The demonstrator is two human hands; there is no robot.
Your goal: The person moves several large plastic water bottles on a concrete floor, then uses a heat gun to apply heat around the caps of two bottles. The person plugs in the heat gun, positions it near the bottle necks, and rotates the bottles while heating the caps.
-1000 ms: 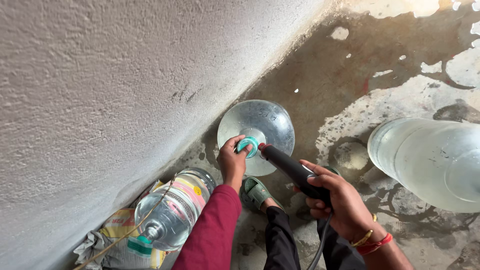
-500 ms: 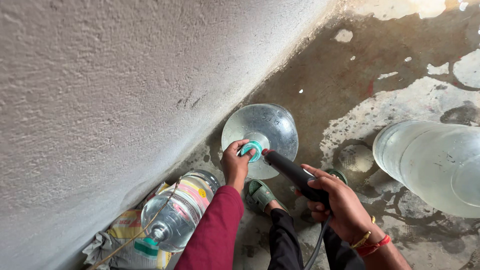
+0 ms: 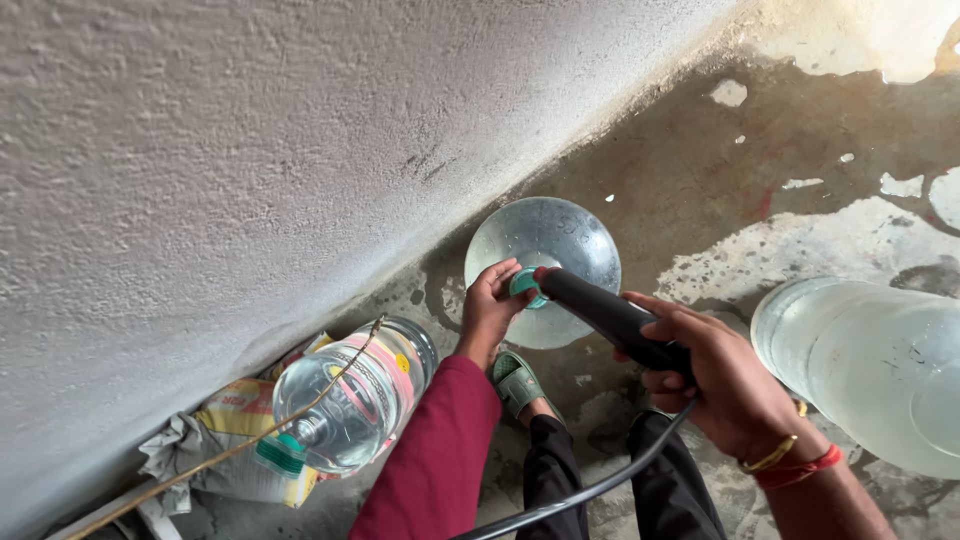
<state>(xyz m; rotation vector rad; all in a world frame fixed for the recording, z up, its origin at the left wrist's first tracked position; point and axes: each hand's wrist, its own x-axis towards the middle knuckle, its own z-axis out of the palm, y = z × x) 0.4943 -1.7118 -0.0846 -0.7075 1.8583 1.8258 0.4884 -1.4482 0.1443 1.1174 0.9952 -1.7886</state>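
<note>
- the left hand (image 3: 490, 310) is curled shut around the teal-capped neck (image 3: 524, 287) of a big clear water jug (image 3: 545, 265) that stands on the wet concrete floor (image 3: 700, 200), close to the rough plaster wall (image 3: 250, 150).
- the right hand (image 3: 725, 375) is wrapped tight about a black nozzle (image 3: 610, 315), its tip at the jug's mouth; a dark hose (image 3: 590, 490) trails from it.
- whether the tip sits inside the opening is hard to tell, since the fingers hide it.
- risk: if the nozzle slips off the narrow mouth, water would likely spray over the floor and the sandalled foot (image 3: 520, 385).
- a second jug (image 3: 350, 400) lies just left, a third (image 3: 870, 370) right; a bump could roll them.
</note>
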